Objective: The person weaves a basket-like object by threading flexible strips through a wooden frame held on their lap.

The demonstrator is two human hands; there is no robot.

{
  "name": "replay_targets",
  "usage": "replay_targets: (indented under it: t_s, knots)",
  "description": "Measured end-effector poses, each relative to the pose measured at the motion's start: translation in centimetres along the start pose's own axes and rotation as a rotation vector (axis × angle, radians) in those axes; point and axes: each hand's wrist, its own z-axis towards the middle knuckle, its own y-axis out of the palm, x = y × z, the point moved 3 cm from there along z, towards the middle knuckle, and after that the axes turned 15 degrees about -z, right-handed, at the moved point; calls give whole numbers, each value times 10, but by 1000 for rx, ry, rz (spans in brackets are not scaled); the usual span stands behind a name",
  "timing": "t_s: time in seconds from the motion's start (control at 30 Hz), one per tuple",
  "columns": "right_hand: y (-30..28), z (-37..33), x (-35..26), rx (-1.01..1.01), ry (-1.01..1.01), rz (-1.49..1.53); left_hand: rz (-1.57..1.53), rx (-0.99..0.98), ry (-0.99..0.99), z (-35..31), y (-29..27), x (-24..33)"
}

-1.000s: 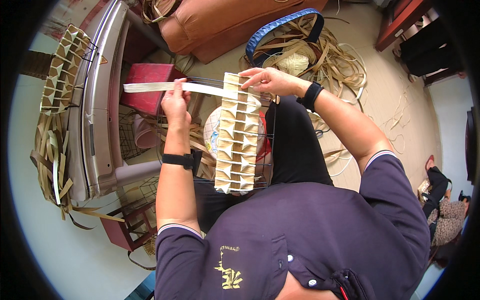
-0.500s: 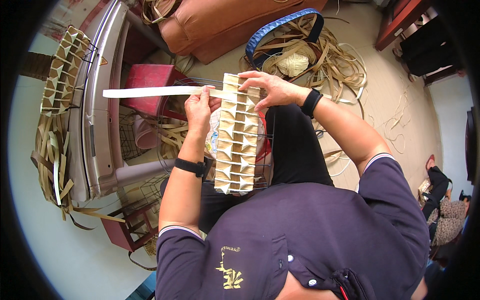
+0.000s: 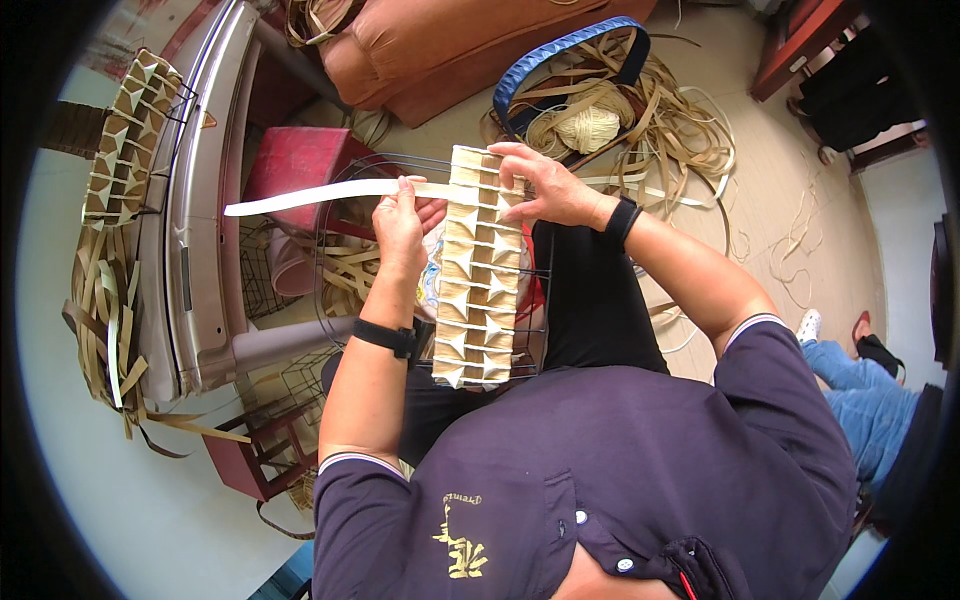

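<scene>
Strip (image 3: 320,193) left of panel (image 3: 480,268)

White strip (image 3: 310,195), tan panel (image 3: 481,272) with pale triangle pattern, blue band (image 3: 545,54)

Room is open over the tan panel's (image 3: 478,310) lower half, but wire rods (image 3: 536,271) obstruct its right side.

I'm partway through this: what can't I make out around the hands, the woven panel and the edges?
Head view: where the white strip ends inside the woven panel; the folds cover it.
Head view: how firmly the right hand holds the panel; its own fingers block the contact.
Head view: most of the round patterned thing; the panel hides it.
Head view: whoever wears the black trousers; the dark rim cuts them off.
</scene>
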Motion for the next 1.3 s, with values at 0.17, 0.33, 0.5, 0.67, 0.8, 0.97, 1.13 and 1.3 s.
replay_targets:
  t_s: [0.17,0.33,0.5,0.67,0.8,0.97,1.13,1.3]
  knots:
    - [5,0,3,31,-63,-94,-55,11,-30,-1,-7,-3]
    - [6,-3,7,37,-40,-74,-55,109,160,13,-12,45]
    - [5,-2,5,11,-37,-70,1,190,466,28,-48,134]
    - [4,-2,5,3,-43,-76,242,67,814,21,-21,184]
    - [5,-2,7,-6,-36,-82,656,-45,1085,10,29,183]
    - [5,-4,10,-3,-39,-73,1224,-358,832,1,94,136]
    - [5,-3,10,-31,-18,-44,1698,-578,549,17,98,74]
    - [6,-4,12,-18,-30,-46,1896,-423,305,29,101,56]
